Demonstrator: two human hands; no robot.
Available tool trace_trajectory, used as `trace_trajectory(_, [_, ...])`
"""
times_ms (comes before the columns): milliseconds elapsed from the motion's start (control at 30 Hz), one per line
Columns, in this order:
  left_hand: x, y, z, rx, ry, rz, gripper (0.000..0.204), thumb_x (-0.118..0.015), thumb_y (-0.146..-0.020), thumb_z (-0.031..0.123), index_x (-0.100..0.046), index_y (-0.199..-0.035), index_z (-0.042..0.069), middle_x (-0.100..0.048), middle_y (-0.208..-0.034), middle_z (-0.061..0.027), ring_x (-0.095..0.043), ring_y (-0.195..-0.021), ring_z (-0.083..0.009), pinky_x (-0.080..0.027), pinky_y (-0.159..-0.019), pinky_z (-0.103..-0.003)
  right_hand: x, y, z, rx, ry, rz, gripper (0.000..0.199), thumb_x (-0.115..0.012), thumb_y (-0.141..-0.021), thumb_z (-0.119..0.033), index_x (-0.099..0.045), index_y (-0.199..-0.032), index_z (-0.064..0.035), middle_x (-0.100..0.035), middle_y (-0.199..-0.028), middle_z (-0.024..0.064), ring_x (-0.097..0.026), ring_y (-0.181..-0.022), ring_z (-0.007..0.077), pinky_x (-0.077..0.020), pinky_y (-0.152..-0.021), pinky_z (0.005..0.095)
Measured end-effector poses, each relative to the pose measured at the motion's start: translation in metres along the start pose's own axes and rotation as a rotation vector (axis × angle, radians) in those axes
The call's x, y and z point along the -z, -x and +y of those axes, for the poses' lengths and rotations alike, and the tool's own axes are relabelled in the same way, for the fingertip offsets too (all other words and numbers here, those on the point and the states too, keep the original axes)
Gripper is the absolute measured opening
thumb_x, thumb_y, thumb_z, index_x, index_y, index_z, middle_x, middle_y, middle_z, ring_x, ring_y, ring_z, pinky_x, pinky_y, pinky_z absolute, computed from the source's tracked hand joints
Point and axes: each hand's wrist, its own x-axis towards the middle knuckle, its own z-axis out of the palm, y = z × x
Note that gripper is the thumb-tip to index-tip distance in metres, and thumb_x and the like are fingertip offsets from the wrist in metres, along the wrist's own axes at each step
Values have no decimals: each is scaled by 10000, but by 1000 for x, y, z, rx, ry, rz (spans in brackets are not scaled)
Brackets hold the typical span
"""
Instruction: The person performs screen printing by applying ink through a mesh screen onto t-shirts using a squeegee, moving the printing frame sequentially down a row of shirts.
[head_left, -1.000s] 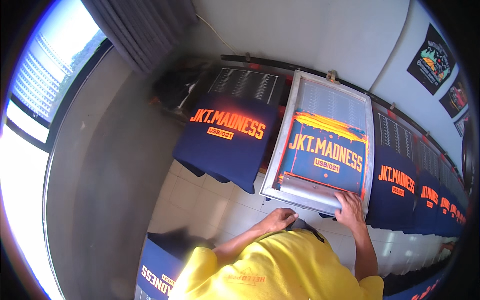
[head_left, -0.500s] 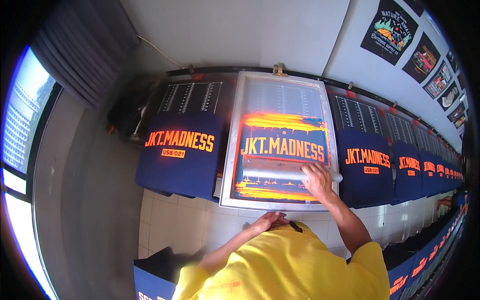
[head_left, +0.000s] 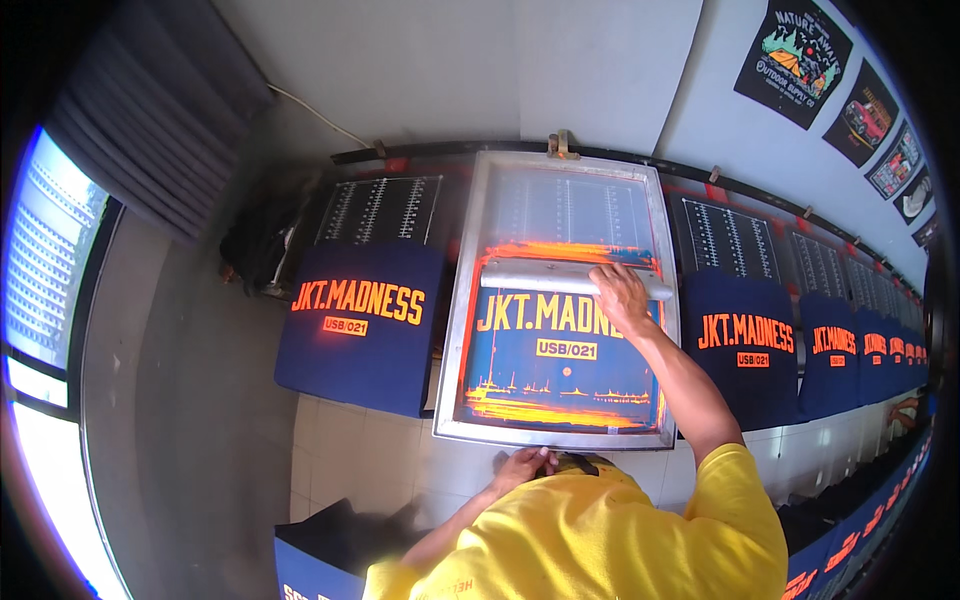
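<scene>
My right hand grips a long, pale metal-backed squeegee, which lies across the upper middle of a printing screen. The screen's aluminium frame sits flat over a dark blue piece. Orange ink is banked just beyond the squeegee, with more smeared along the near end of the mesh. Lettering shows through the mesh nearer me, partly covered by my right forearm. My left hand is at the near edge of the frame, fingers curled together; what they hold, if anything, is hidden.
Dark blue printed pieces lie on boards to the left and in a row to the right. A black rail with clamps runs behind. More printed pieces are at lower right. A curtain and window are at left.
My right hand has pushed the squeegee away from me, up the mesh, uncovering the lower lettering. The ink band beyond it has narrowed. My left hand has shifted slightly left. My view has tilted slightly.
</scene>
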Motion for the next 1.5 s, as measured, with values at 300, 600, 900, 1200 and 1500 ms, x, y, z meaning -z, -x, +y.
trace_trajectory(300, [-3,2,3,2,-9,32,377,-475,-1046,363,-691,-967,65,-640,-815,9,-567,-759,-78,-473,-704,-244,7,-20,10,-37,-96,-176,289,-775,-689,-153,-682,-944,-52,-682,-907,131,-659,-877,330,-535,-765,446])
trace_trajectory(600, [-3,-4,-3,-28,39,33,383,-466,-1048,373,-669,-959,61,-624,-794,16,-547,-720,-75,-458,-673,-241,34,-111,54,-379,-455,-721,438,-777,-617,-223,-715,-977,20,-722,-891,203,-714,-832,316,-543,-762,376])
trace_trajectory(900, [4,-7,-12,-68,117,-26,366,-453,-1057,333,-666,-973,48,-621,-790,1,-557,-802,-95,-449,-764,-250,56,-47,34,-292,-626,-851,481,-791,-591,-216,-709,-1005,16,-730,-898,164,-703,-821,247,-519,-743,345])
trace_trajectory(1200, [5,-11,-14,-72,209,-94,364,-430,-1065,301,-652,-976,27,-628,-775,-23,-607,-837,-134,-466,-842,-279,103,73,-51,-181,-354,-623,337,-718,-713,-238,-702,-997,-56,-703,-867,188,-686,-850,357,-537,-764,461])
trace_trajectory(1500, [0,-3,6,-8,166,-48,349,-462,-1053,288,-626,-1002,-15,-647,-772,-64,-654,-915,-213,-489,-920,-352,89,169,-120,-122,-90,-273,310,-722,-676,-97,-605,-962,-66,-617,-947,84,-601,-998,298,-517,-829,415])
